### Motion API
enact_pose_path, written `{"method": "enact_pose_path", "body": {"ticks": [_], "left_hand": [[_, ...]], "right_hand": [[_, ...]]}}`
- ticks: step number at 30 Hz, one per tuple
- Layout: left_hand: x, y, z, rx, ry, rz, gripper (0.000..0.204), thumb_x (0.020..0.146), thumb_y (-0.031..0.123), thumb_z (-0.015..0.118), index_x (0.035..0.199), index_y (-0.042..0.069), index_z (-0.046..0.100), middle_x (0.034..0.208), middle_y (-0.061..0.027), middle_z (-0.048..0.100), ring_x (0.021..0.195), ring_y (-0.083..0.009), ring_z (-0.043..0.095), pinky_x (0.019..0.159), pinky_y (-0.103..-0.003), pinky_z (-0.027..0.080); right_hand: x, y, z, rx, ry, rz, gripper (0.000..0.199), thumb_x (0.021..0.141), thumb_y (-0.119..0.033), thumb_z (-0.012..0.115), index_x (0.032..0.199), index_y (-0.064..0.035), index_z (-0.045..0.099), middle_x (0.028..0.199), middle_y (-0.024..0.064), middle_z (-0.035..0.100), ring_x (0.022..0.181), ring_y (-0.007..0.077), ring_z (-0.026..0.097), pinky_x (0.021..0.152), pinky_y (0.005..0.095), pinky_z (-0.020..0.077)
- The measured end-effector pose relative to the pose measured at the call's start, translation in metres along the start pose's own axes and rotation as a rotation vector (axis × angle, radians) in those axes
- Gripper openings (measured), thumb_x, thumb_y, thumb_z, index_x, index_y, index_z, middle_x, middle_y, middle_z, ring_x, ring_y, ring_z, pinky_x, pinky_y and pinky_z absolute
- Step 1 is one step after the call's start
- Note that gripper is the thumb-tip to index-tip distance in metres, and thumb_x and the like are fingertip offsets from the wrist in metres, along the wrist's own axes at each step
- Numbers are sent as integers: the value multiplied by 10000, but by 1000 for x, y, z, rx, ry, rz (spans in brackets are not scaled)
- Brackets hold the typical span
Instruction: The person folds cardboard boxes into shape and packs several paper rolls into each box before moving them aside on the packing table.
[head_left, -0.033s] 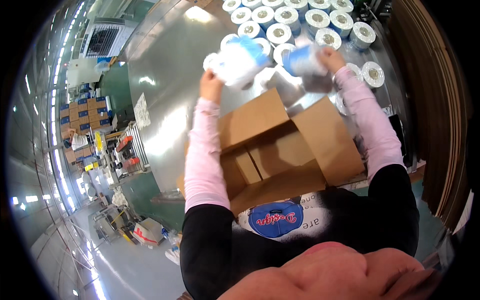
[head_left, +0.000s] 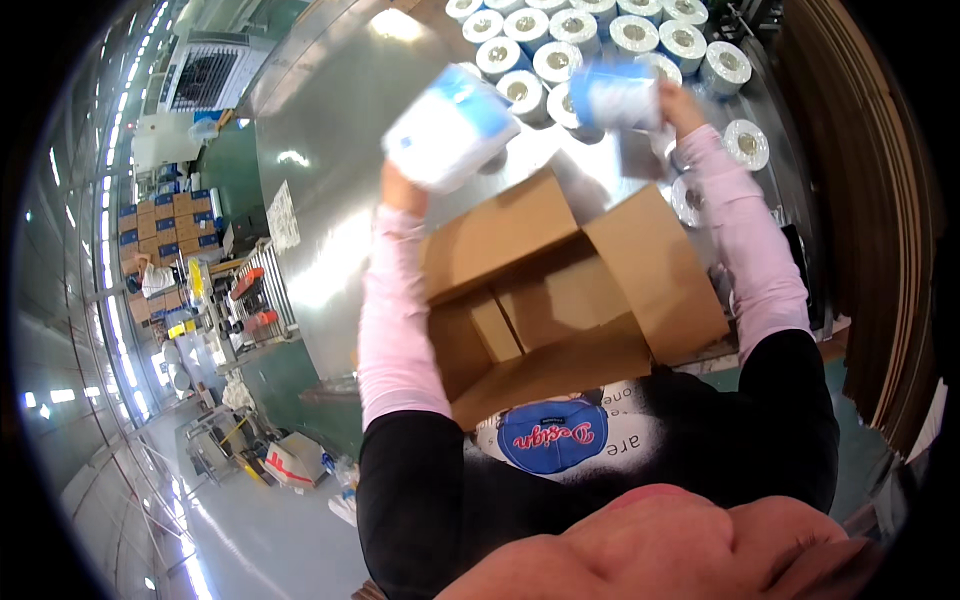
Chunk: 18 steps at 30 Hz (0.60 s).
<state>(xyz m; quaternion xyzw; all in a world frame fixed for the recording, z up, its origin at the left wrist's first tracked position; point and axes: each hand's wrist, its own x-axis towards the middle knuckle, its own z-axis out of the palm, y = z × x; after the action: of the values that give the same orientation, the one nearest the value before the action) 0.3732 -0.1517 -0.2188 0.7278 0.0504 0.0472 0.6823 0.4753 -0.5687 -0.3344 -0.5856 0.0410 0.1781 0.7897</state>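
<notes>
My left hand is closed on a blue-and-white wrapped roll, held up over the metal table left of the other rolls. My right hand grips another blue-and-white roll, lying sideways in the air in front of the standing rolls. Both held rolls are smeared by motion. Between my forearms, close to my body, an open cardboard box has its flaps folded outward. No rolls show in the visible part of its inside.
Many similar rolls stand upright in rows at the table's far side. A single roll stands apart on the right. Stacked cardboard sheets rise along the right edge. A shiny metal table stretches left of the box.
My left hand has shifted a little left and nearer to me, and its roll has tilted. My right hand has moved slightly right and away from me with its roll.
</notes>
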Motion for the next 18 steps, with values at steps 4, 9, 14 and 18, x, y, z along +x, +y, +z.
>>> {"method": "enact_pose_path", "body": {"ticks": [4, 9, 14, 18], "left_hand": [[-86, 150, 13, 952, -625, 357, 511, 819, 262, 739, 1258, 49, 588, 1213, -114, 636, 1088, -240, 623, 933, -355, 507], [-196, 137, -7, 666, -546, -201, 459, 697, 184, 784, 1122, 72, 651, 1101, -155, 591, 1043, -284, 596, 922, -370, 479], [-226, 85, 53, 1187, -738, 314, 257, 631, 202, 727, 839, 72, 651, 918, -201, 519, 884, -369, 533, 765, -464, 466], [-228, -22, 90, 1137, -876, 370, 232, 651, 218, 724, 836, 92, 663, 899, -196, 522, 920, -381, 531, 801, -474, 455]], "right_hand": [[-41, -67, 11, 56, -651, -230, 371, 952, -196, 560, 1245, 32, 563, 1183, 151, 645, 1013, 223, 662, 848, 337, 563], [-166, -112, 86, -274, -891, -214, 398, 805, -175, 713, 1175, -52, 637, 1164, 103, 632, 1138, 246, 582, 967, 364, 486], [-246, -88, 163, -1514, -975, -718, 294, 714, -201, 682, 981, -84, 717, 1012, 155, 611, 1065, 330, 537, 990, 448, 389], [-253, 0, 176, -1712, -1175, -317, 242, 798, -229, 648, 995, -107, 722, 1074, 159, 657, 1116, 314, 573, 964, 425, 417]]}}
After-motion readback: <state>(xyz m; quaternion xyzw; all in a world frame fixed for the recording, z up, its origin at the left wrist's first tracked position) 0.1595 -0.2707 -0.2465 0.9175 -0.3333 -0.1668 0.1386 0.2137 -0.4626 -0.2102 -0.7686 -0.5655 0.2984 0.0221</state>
